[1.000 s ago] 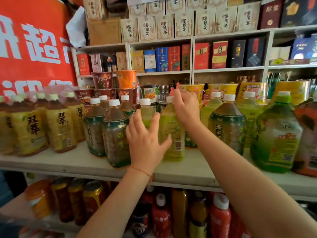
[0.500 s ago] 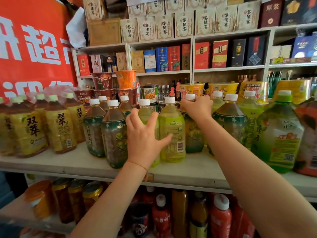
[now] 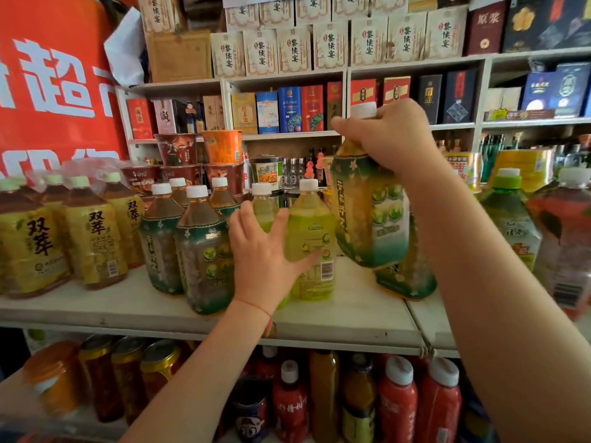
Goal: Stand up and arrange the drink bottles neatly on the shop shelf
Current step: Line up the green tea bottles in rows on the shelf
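Running the full width of the view, the shop shelf (image 3: 351, 311) carries the whole stock: yellow-labelled tea bottles (image 3: 92, 238) bunched at the left, dark green-labelled bottles (image 3: 204, 251) beside them, big green and red jugs (image 3: 511, 225) at the far right. Behind stand stacked noodle cups (image 3: 220, 148) and rows of boxed liquor (image 3: 287, 108).

Next in size is the lifted bottle (image 3: 367, 203), a green-and-gold one hanging clear above the shelf board, its base tilted toward the camera and left, its neck up. The right hand (image 3: 390, 135) holds it from above, fingers curled round the neck just under the white cap, so its long axis runs down and slightly forward from the fist. Directly behind and below it a matching bottle (image 3: 409, 276) stands on the board.

Smaller, the pale green bottle (image 3: 311, 244) stands upright just left of the hanging one. The left hand (image 3: 265, 260) rests against its left side, fingers spread and straight, thumb across its label, bracing rather than gripping.

The move ahead, as I judge it, turns on the bare patch of board to the right of the pale bottle: the hanging bottle's base lies right above it, and the right hand is the nearer one to set it down upright.
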Tool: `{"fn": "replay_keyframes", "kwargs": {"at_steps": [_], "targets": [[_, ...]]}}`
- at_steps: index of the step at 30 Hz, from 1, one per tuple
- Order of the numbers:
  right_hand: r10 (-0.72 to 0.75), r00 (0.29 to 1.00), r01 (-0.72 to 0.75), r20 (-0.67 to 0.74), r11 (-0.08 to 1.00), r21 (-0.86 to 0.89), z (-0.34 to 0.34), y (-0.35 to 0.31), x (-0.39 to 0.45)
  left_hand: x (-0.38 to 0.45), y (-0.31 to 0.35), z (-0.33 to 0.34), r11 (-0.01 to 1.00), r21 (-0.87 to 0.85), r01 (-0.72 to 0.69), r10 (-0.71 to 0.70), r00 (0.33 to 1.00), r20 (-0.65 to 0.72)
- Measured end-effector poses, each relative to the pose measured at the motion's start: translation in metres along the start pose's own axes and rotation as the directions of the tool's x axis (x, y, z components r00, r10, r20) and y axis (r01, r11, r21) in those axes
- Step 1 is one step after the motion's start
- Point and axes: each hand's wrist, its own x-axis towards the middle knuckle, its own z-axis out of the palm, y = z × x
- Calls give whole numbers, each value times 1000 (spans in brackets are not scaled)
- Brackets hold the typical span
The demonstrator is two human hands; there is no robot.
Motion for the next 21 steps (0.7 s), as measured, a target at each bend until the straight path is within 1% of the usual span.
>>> {"fn": "replay_keyframes", "kwargs": {"at_steps": [3, 5, 6, 7, 8, 9, 10, 11, 12, 13, 14, 15, 16, 18, 21], "targets": [[92, 981, -105, 170, 992, 66, -12, -11, -15, 1, 4, 4, 984, -162, 70, -47, 988, 145], [125, 953, -167, 275, 977, 136, -8, -13, -27, 3, 0, 9, 951, -295, 89, -42, 986, 164], [123, 944, -184, 307, 967, 178, -3, -13, -32, 5, -2, 5, 893, -430, 131, -64, 984, 166], [115, 937, -194, 331, 957, 216, 2, -14, -36, 6, -3, -4, 791, -582, 189, -111, 980, 168], [105, 930, -198, 353, 951, 239, 7, -16, -41, 5, -4, -15, 660, -711, 241, -164, 971, 176], [94, 923, -196, 374, 950, 244, 14, -19, -44, 2, -6, -29, 569, -784, 249, -188, 967, 170], [85, 920, -189, 383, 951, 244, 20, -22, -46, -3, -5, -47, 519, -825, 226, -183, 971, 151], [72, 918, -181, 389, 951, 250, 28, -26, -48, -11, -4, -66, 479, -856, 192, -148, 980, 136], [59, 918, -174, 393, 949, 263, 37, -32, -50, -20, -4, -82, 454, -872, 183, -108, 983, 150], [42, 917, -165, 397, 946, 280, 47, -39, -53, -30, -3, -95, 468, -862, 194, -73, 981, 182], [22, 916, -154, 400, 941, 302, 58, -47, -56, -39, -5, -102, 523, -827, 208, -68, 977, 203], [4, 917, -143, 398, 936, 320, 69, -54, -60, -46, -7, -106, 591, -775, 224, -98, 974, 206], [-17, 914, -130, 406, 934, 333, 86, -65, -65, -50, -18, -109, 646, -725, 241, -159, 971, 181], [-75, 904, -94, 421, 925, 367, 111, -82, -77, -51, -39, -114, 656, -712, 250, -251, 962, 106], [-175, 878, -21, 445, 916, 400, 148, -108, -88, -48, -83, -121, 696, -682, 224, -324, 946, -20]]}}
